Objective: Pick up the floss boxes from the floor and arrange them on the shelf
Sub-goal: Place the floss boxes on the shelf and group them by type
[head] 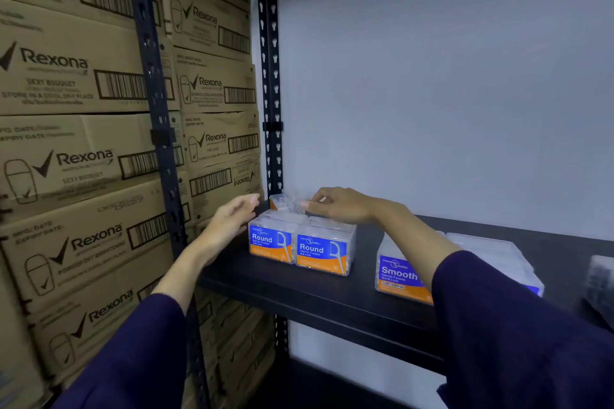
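Stood against a pale, plain wall (448, 93), lit softly and evenly, with dimmer corners near the top. Was built of dark perforated metal uprights (270, 76), with a black board (332, 295) as the level and another dark board overhead. Were stacked high at the left, behind a second dark upright (149, 60), many brown cardboard cartons (66, 76) printed "Rexona" with barcodes, some lying tilted.

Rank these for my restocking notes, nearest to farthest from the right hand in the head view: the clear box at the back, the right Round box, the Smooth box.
1. Clear box, at the back, touching the right hand.
2. Right Round box, just below the hand.
3. Smooth box, farther right, by the forearm.
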### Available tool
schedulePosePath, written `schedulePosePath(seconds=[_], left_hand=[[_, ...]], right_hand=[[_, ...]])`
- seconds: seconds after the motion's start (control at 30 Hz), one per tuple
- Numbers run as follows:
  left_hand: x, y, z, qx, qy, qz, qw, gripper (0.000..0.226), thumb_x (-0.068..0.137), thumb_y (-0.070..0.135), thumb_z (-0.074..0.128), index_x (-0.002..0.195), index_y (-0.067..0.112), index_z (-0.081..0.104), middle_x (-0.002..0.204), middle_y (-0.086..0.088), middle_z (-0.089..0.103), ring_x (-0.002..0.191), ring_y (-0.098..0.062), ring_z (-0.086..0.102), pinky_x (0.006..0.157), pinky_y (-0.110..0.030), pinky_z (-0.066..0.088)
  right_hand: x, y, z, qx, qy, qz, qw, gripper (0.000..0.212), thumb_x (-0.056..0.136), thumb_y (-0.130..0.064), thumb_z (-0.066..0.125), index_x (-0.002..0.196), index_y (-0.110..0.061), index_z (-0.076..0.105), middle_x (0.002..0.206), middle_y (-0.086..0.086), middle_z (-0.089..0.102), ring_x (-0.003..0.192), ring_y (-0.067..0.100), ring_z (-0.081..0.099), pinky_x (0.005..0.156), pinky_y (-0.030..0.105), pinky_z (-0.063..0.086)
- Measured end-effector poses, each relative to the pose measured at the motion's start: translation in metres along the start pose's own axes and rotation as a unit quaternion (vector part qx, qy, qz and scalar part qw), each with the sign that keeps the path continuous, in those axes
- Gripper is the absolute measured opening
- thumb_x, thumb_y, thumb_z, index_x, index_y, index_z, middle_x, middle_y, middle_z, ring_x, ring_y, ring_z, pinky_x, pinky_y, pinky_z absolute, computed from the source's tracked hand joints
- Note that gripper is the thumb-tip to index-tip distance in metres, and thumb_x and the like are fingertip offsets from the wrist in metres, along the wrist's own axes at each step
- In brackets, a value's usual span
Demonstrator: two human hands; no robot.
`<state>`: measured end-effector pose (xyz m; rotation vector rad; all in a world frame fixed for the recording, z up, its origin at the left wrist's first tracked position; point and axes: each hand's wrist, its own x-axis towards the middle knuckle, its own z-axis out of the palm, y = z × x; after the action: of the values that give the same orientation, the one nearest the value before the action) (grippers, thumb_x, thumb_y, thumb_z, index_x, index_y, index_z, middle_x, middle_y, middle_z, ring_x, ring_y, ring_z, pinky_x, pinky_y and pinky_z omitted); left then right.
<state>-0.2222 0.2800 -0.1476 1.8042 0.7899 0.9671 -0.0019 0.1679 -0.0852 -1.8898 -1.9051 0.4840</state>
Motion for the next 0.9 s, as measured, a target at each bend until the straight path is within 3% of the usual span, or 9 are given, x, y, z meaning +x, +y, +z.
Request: schedulePosePath(seconds=[0.07,0.13,0.23,0.33,0.43,0.53,0.77,0.83,0.9], left_hand=[[0.014,0.006,-0.005,0.058,0.015,0.038,0.997,0.018,0.097,0.034,0.053,0.113,0.034,0.059,0.122,0.011,0.058,0.121,-0.014,0.051,0.101,-0.033,0.041],[0.03,0.013,-0.007,0.126,-0.001,0.082,0.989,0.024,0.099,0.013,0.049,0.116,0.025,0.062,0.121,0.007,0.06,0.12,-0.013,0.051,0.099,-0.026,0.038],[0.058,0.016,-0.01,0.215,-0.076,0.096,0.969,0.033,0.096,0.002,0.05,0.121,0.02,0.062,0.13,-0.001,0.059,0.124,-0.014,0.051,0.104,-0.027,0.036],[0.086,0.008,-0.017,0.292,-0.172,0.077,0.938,0.045,0.092,0.003,0.058,0.115,0.041,0.06,0.13,0.0,0.06,0.124,-0.017,0.052,0.11,-0.043,0.037],[0.101,0.004,-0.019,0.369,-0.207,0.096,0.901,0.056,0.086,0.009,0.066,0.114,0.056,0.055,0.133,0.007,0.057,0.126,-0.013,0.049,0.11,-0.044,0.037],[0.107,0.002,-0.02,0.388,-0.206,0.118,0.89,0.052,0.083,0.017,0.072,0.113,0.057,0.055,0.128,0.012,0.058,0.121,-0.011,0.051,0.107,-0.042,0.039],[0.109,-0.002,-0.017,0.353,-0.206,0.107,0.906,0.034,0.08,0.028,0.074,0.106,0.045,0.06,0.115,0.007,0.062,0.106,-0.019,0.061,0.097,-0.048,0.047],[0.109,-0.002,-0.015,0.351,-0.205,0.1,0.908,0.028,0.08,0.03,0.073,0.101,0.042,0.06,0.113,0.005,0.063,0.102,-0.02,0.064,0.094,-0.049,0.049],[0.108,-0.002,-0.014,0.357,-0.198,0.092,0.908,0.023,0.078,0.036,0.072,0.096,0.041,0.058,0.11,0.003,0.065,0.1,-0.02,0.065,0.092,-0.049,0.05]], right_hand=[[0.015,-0.001,0.0,-0.006,0.022,-0.011,1.0,0.045,0.096,-0.05,0.044,0.13,-0.021,0.052,0.136,0.007,0.052,0.121,0.022,0.049,0.092,0.028,0.035],[0.031,-0.001,0.001,-0.031,0.02,-0.016,0.999,0.041,0.099,-0.04,0.045,0.136,-0.023,0.048,0.138,0.009,0.051,0.123,0.024,0.048,0.096,0.029,0.035],[0.055,-0.003,0.003,-0.07,0.009,-0.02,0.997,0.039,0.101,-0.029,0.043,0.14,-0.025,0.043,0.142,0.01,0.047,0.128,0.026,0.045,0.103,0.034,0.034],[0.078,-0.003,0.004,-0.097,-0.002,-0.018,0.995,0.04,0.102,-0.023,0.043,0.141,-0.027,0.043,0.147,0.01,0.04,0.133,0.025,0.04,0.107,0.035,0.031],[0.095,0.002,0.008,-0.124,-0.023,-0.008,0.992,0.041,0.102,-0.023,0.044,0.142,-0.03,0.041,0.152,0.007,0.033,0.137,0.025,0.035,0.109,0.037,0.029],[0.104,0.006,0.011,-0.109,-0.027,-0.004,0.994,0.036,0.101,-0.024,0.046,0.137,-0.028,0.046,0.15,0.008,0.035,0.135,0.026,0.037,0.107,0.037,0.031],[0.111,0.005,0.012,-0.065,0.04,-0.03,0.997,0.016,0.094,-0.02,0.059,0.108,-0.013,0.063,0.142,0.012,0.046,0.127,0.029,0.045,0.1,0.033,0.035],[0.112,0.005,0.012,-0.068,0.054,-0.033,0.996,0.006,0.091,-0.015,0.064,0.096,-0.013,0.063,0.138,0.013,0.05,0.114,0.027,0.051,0.096,0.035,0.039],[0.112,0.005,0.011,-0.087,0.07,-0.031,0.993,0.009,0.088,-0.012,0.067,0.089,-0.014,0.058,0.129,0.014,0.055,0.096,0.021,0.05,0.082,0.031,0.042]])
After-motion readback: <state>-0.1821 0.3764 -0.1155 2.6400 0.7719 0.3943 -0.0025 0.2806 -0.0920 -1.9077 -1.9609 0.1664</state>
